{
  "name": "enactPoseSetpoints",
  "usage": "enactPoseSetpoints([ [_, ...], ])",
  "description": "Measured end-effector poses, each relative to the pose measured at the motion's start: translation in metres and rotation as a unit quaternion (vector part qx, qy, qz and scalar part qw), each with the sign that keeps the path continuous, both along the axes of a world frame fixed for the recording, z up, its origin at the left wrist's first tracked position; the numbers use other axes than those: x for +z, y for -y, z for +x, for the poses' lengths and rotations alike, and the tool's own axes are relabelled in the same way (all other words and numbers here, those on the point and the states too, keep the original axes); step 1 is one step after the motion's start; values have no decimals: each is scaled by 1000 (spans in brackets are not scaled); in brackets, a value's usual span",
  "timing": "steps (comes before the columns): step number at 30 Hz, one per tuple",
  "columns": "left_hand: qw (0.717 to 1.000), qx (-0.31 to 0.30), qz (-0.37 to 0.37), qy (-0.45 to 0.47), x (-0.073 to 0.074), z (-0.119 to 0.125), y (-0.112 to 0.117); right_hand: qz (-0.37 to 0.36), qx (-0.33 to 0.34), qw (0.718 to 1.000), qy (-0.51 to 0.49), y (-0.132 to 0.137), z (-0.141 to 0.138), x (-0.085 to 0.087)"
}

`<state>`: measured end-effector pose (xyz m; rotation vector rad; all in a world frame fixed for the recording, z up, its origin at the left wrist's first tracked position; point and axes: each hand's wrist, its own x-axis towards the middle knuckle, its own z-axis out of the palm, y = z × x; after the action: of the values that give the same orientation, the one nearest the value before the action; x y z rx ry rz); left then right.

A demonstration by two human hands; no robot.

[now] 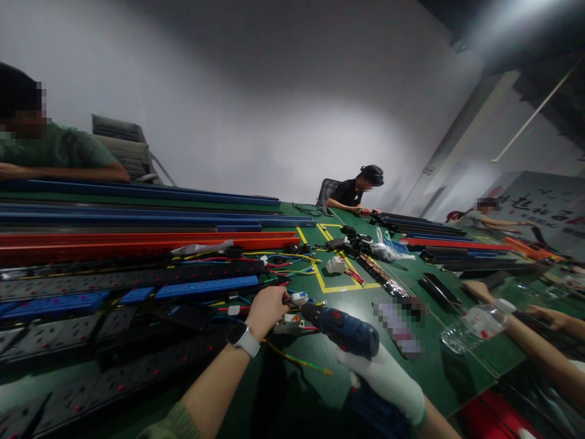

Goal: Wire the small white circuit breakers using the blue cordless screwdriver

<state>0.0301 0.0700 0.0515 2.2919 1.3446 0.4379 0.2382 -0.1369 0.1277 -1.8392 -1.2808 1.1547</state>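
Observation:
My right hand (388, 378), in a white glove, grips a dark blue cordless drill (350, 331) whose chuck points left. My left hand (269, 312), bare with a watch on the wrist, has its fingers closed just left of the chuck; what they pinch is hidden. By those fingertips is a small white-and-blue component (300, 298), and below it a white switch-like block (289, 324) with wires. A yellow-green wire (304, 364) runs over the green table (338, 390) under the drill. Black socket strips (105, 372) lie left of my left hand.
Blue socket strips (208, 286), orange rails (137, 244) and blue rails (137, 214) stretch left. A white breaker (336, 265) sits within yellow tape lines. A plastic bottle (475, 329) lies right, near another person's arms (530, 344). Other people sit around the table.

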Motion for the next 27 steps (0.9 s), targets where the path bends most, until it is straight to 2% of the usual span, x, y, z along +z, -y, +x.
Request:
enactPoseSetpoints([
  [9, 1000, 5, 4, 0, 2, 0, 1, -10, 5, 1000, -14, -3, 3, -1],
  [21, 1000, 3, 8, 9, -4, 0, -1, -6, -2, 999, -38, 0, 0, -3],
  [27, 1000, 5, -1, 7, -3, 0, 0, -1, 1, 1000, -22, 1, 1, -8],
])
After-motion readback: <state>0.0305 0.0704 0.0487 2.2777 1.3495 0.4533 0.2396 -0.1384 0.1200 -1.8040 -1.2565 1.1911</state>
